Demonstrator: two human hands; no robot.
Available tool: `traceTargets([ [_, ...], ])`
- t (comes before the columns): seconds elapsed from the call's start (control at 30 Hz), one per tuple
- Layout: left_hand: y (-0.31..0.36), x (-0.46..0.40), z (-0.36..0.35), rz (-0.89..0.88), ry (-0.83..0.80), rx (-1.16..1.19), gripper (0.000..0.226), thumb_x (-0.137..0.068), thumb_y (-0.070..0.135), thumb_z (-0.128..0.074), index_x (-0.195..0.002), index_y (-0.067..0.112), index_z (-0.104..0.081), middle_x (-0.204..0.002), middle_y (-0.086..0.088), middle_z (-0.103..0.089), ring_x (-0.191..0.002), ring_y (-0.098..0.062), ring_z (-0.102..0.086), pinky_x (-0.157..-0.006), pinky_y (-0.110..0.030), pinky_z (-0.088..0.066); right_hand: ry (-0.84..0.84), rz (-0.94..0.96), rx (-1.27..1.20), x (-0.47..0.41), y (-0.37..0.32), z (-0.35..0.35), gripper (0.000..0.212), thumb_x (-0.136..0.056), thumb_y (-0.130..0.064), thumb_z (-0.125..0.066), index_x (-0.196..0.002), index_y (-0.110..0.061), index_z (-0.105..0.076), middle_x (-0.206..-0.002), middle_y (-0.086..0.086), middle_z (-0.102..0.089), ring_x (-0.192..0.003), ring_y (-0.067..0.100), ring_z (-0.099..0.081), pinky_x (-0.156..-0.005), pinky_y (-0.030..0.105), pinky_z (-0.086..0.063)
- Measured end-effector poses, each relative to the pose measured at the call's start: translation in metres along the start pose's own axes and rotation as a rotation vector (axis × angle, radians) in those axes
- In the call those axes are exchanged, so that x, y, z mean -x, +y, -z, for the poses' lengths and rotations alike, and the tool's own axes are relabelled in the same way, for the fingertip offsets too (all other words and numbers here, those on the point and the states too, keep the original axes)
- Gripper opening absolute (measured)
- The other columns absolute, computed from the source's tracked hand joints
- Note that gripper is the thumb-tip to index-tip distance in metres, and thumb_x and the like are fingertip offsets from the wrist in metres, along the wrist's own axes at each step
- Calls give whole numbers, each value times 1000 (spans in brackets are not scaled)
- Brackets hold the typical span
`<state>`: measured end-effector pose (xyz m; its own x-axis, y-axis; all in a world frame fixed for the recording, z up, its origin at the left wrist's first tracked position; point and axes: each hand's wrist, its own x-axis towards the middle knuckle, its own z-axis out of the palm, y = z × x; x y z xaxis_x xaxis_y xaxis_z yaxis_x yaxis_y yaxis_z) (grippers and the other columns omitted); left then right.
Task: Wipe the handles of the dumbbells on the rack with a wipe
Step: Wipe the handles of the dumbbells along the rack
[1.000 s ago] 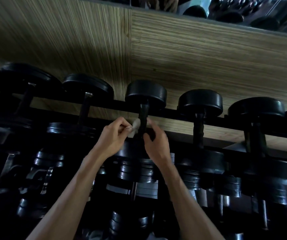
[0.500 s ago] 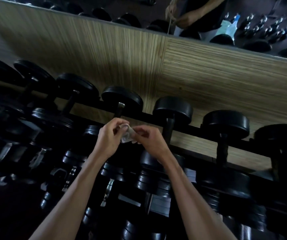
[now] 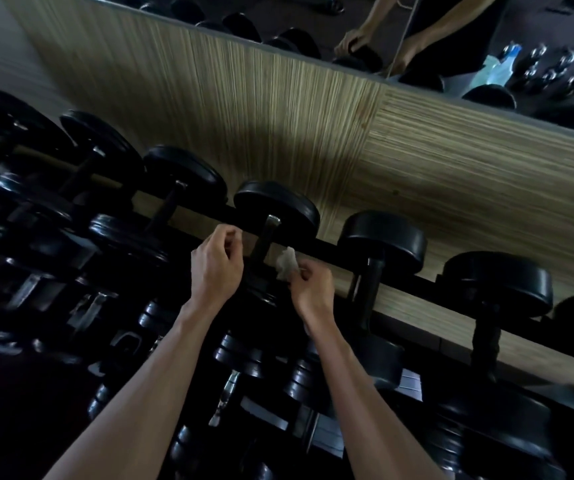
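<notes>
The wipe (image 3: 286, 264) sits crumpled in our right hand (image 3: 311, 291), pinched at the fingertips, just right of the handle (image 3: 264, 242) of the dumbbell (image 3: 276, 206) in front of us and not clearly touching it. Our left hand (image 3: 215, 268) hangs beside that handle on the other side, its grip loosely curled with nothing in it.

From here we judge the wad too small and bunched: it could slip from so light a pinch and drop among the lower dumbbells, or skim only one face of the handle and leave the far side unwiped. The dim light makes missed patches hard to spot.

The rack (image 3: 341, 252) carries a row of black dumbbells on a dark rail, with more stacked below. Behind runs a striped wood-grain panel (image 3: 278, 116), topped by a mirror (image 3: 538, 46) showing our arms.
</notes>
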<state>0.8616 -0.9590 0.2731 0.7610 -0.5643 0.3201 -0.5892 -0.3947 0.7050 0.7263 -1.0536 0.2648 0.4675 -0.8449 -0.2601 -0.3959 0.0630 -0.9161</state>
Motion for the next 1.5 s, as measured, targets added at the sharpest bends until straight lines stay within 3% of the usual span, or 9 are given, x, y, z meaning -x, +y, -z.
traceTargets([
  [0.13, 0, 1, -4, 144, -11, -2, 17, -99, 26, -50, -104, 19, -65, -92, 11, -68, -77, -3, -61, -65, -20, -47, -44, -126, 82, -20, 1, -16, 36, -102, -34, -56, -78, -13, -72, -63, -4, -63, -53, 6, -55, -41, 12, -34],
  [0.3, -1, 1, -5, 236, 38, 32, 16, -96, 30, -50, -96, 24, -65, -83, 12, -69, -68, -7, -62, -64, -29, -50, -229, -216, 199, -42, -4, -45, 27, -99, -23, -60, -84, -7, -76, -81, 7, -73, -74, 22, -69, -63, 27, -48],
  [0.53, -3, 0, -4, 260, 14, 44, 19, -93, 32, -46, -94, 28, -64, -81, 14, -68, -62, -4, -60, -59, -26, -47, -387, -261, 170, -47, -8, -36, 30, -98, -8, -59, -71, -9, -72, -68, 3, -66, -59, 11, -60, -53, 17, -44],
  [0.63, -3, 0, -4, 268, 18, 55, 21, -92, 32, -45, -95, 27, -65, -82, 14, -69, -63, -4, -62, -58, -26, -46, -382, -278, 107, -44, -7, -35, 31, -101, -12, -57, -76, -5, -74, -62, -2, -62, -48, 2, -56, -49, 12, -43],
  [0.97, 0, 0, -3, 281, 22, 43, 16, -94, 21, -50, -93, 24, -66, -77, 14, -68, -62, -2, -60, -55, -12, -36, -325, -309, 95, -43, -9, -41, 22, -98, -5, -57, -89, 4, -75, -75, 11, -67, -65, 20, -63, -57, 23, -47],
  [1.07, 0, 0, -3, 281, 19, 54, 17, -93, 22, -50, -93, 23, -67, -76, 12, -67, -62, -4, -61, -57, -18, -41, -266, -307, 96, -48, -7, -52, 23, -93, 2, -55, -78, -1, -73, -78, 13, -67, -75, 27, -66, -67, 31, -49],
  [1.2, 0, 0, -3, 278, 36, 57, 19, -90, 27, -47, -92, 26, -66, -75, 13, -67, -66, -3, -62, -60, -23, -46, -224, -247, 99, -44, 0, -57, 26, -98, -13, -58, -78, -10, -74, -87, 3, -72, -84, 12, -69, -70, 22, -48],
  [1.37, 0, 0, -4, 274, 45, 70, 20, -89, 27, -47, -92, 25, -66, -75, 13, -67, -66, -3, -62, -60, -28, -49, -188, -333, 180, -54, -8, -65, 20, -95, -14, -59, -87, -6, -75, -90, 13, -74, -86, 29, -72, -72, 36, -57],
  [1.5, -1, 0, -4, 278, 45, 62, 21, -88, 30, -45, -92, 27, -66, -76, 14, -68, -67, -3, -62, -61, -28, -49, -229, -222, 191, -45, -3, -57, 22, -96, -13, -58, -79, -9, -72, -84, 0, -69, -79, 12, -67, -69, 24, -51],
])
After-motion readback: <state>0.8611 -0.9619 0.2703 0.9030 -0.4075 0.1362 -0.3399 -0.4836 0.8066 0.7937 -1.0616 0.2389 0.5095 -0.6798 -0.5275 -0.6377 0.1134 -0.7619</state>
